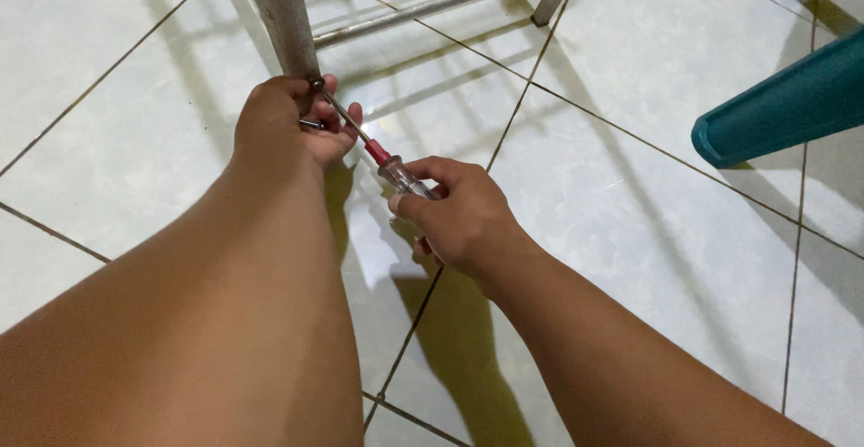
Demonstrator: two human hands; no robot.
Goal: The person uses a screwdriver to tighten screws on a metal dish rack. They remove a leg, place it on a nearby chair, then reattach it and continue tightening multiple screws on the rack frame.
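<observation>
While the left hand wraps closed around the grey metal leg, right hand fisted on a clear-handled screwdriver, tip at a screw on the leg, above the white tiled floor.

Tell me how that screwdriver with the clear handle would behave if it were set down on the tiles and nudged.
The screwdriver would probably roll: its clear handle looks round and the glossy tiled floor looks smooth. Its thin metal shaft looks stiff, so it should not flex. It seems light, since the right hand holds it alone.
</observation>
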